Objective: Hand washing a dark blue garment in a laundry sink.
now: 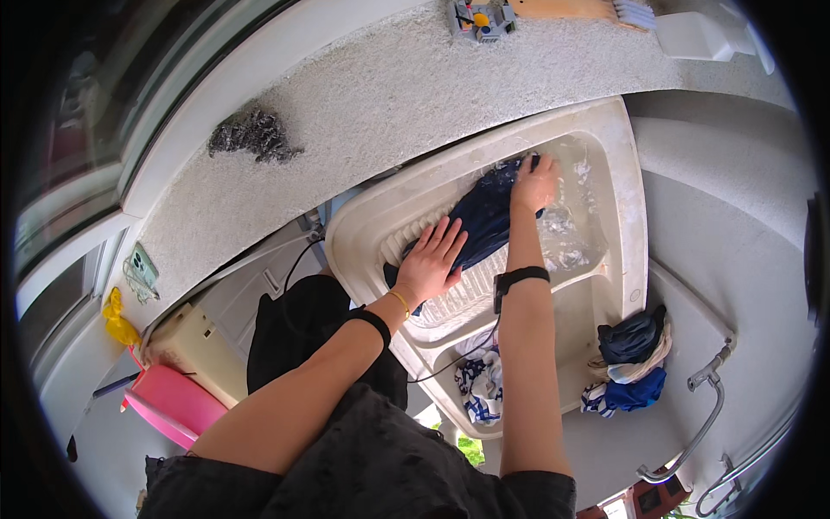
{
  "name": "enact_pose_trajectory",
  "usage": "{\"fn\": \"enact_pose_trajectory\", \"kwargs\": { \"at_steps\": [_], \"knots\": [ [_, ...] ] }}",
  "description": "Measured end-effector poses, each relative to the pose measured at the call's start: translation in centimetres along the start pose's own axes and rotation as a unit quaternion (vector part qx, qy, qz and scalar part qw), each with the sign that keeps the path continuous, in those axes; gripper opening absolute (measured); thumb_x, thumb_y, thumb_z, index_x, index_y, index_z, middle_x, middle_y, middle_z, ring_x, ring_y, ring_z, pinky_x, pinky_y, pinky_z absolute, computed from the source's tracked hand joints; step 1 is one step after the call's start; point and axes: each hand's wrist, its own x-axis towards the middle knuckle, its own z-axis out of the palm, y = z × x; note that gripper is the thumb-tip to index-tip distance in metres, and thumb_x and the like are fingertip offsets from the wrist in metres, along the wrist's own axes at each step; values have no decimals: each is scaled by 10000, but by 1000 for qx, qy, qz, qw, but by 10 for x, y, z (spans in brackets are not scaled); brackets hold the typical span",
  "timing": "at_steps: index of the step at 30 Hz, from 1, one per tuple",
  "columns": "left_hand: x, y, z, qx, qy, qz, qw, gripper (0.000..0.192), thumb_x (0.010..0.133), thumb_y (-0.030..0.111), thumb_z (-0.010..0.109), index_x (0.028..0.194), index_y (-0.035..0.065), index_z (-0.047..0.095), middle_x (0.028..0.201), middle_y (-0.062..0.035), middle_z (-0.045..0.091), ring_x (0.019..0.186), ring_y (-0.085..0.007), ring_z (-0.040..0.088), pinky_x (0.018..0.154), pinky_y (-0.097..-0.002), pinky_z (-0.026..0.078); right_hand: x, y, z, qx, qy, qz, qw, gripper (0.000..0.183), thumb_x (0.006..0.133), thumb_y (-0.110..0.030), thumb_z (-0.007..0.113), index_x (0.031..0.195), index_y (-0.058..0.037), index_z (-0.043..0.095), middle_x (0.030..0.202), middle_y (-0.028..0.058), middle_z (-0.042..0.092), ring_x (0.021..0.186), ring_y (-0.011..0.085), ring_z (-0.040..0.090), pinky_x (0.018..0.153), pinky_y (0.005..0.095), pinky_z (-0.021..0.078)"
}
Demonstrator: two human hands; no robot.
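A wet dark-blue cloth garment (483, 214) lies stretched over the ribbed washboard (467, 301) of a white laundry sink (635, 259). Flat on the garment's lower left part rests my left hand (431, 259), fingers spread. My right hand (535, 181) grips the garment's upper right end, beside soapy water (567, 233) in the basin. Part of the cloth is hidden under both hands. In the sink's smaller compartment, blue-and-white cloth (481, 386) is partly covered by my right forearm.
More wet clothes (632, 363) hang over the sink's right edge, near a metal faucet (713, 389). A speckled ledge (363, 110) runs behind the sink, bearing a dark fibrous clump (253, 136), a wooden-handled brush (570, 8) and a phone (141, 266). A pink basin (172, 402) stands at left.
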Motion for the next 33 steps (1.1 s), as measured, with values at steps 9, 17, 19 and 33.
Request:
{"fn": "enact_pose_trajectory", "kwargs": {
  "at_steps": [9, 17, 19, 33],
  "knots": [
    [1, -5, -1, -30, 5, -28, 999, 836, 825, 360, 605, 1501, 42, 229, 1568, -216, 159, 1453, -359, 166, 1182, -429, 167, -126, -7, -65, 184, -85, -79, 976, 391, 794, 23, 506, 1146, -81, 638, 1293, 163, 540, 1093, 410, 518, 957, 463, 436],
    [1, -2, 7, -27, -14, -13, 999, 696, 857, 309, 538, 1459, 21, 339, 1536, -154, 300, 1448, -298, 224, 1184, -418, 160, -189, -38, -77, 135, -54, -39, 989, 194, 883, -256, 606, 837, -74, 655, 989, 72, 607, 957, 297, 547, 777, 449, 443],
    [2, 4, -2, 29, -31, 2, 999, 711, 834, 341, 575, 1434, 14, 379, 1518, -158, 334, 1438, -301, 252, 1178, -423, 176, -156, -23, -49, 70, 35, -90, 993, 268, 869, -231, 615, 646, -85, 585, 788, 49, 596, 728, 279, 565, 543, 418, 455],
    [2, 5, -2, -32, 6, -16, 999, 746, 837, 361, 598, 1440, -2, 352, 1536, -217, 257, 1427, -347, 256, 1168, -432, 208, 4, 16, -3, -43, 91, 21, 995, 255, 908, -364, 567, 949, -127, 652, 1098, 137, 590, 1090, 360, 522, 815, 507, 481]
  ]
}}
